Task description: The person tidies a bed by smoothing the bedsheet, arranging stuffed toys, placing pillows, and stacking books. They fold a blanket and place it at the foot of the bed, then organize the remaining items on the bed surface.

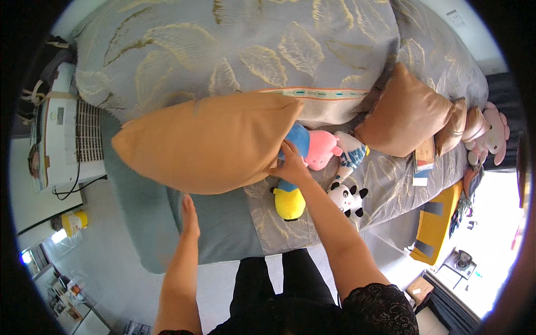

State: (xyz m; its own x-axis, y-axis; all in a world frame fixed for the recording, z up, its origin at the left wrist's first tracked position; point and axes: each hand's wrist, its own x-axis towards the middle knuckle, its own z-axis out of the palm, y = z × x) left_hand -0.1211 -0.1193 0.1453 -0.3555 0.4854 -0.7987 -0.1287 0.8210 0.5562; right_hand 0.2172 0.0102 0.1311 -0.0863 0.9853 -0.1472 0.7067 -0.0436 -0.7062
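Head view: black trousers (254, 279) and a lace sleeve (379, 307) mark the person standing at the side of a bed (329, 44), both forearms stretched forward. The left hand (190, 218) is turned edge-on, its fingers straight and released, the tips at the lower edge of a large tan pillow (206, 142); whether they touch it cannot be told. The right hand (291, 166) grasps the pillow by its right end, fingers bent at the cloth near the lower corner. The pillow lies lengthwise across the left and middle of the bed, partly above a grey-green blanket (218, 231). Just beside the right forearm sit a yellow toy (289, 204), to its left, and a black-and-white toy (345, 199), to its right. Beyond the right hand, a pink toy (321, 151) lies close to the pillow, with a blue-and-white toy (350, 157) next to it. Farther right, a brown cushion (405, 114) leans near two smaller ones. To the left of the bed stands a white machine (62, 131) with a slatted grille, and leaf-patterned bedding fills the far side
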